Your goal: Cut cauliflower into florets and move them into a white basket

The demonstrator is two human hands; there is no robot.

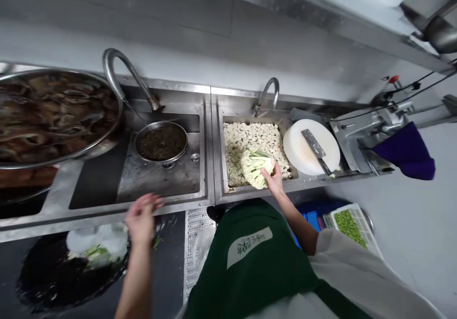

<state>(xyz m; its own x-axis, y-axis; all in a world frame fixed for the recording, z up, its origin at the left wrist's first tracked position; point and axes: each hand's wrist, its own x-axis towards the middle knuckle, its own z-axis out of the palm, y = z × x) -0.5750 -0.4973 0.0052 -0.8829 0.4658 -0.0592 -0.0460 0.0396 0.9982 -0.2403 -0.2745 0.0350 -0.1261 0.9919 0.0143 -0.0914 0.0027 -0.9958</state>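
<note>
My right hand (273, 177) grips a large head of cauliflower (255, 166), thumb across its cut side, over the right sink. That sink (217, 166) is filled with many small cauliflower florets (250, 133). Over the front edge of the left sink is my left hand (143, 213), blurred by motion, so its fingers cannot be made out clearly. Beneath and to the left of it, a black plastic bag (46, 266) on the floor holds pale plastic and green trimmings (96, 247).
A cleaver (314, 145) lies on a round white board (293, 143) at the right. A bowl of dark food (162, 141) sits in the left sink, below a curved faucet (124, 62). Far left stands a large bowl of brown pieces (53, 114). A basket of green pieces (352, 228) is low at right.
</note>
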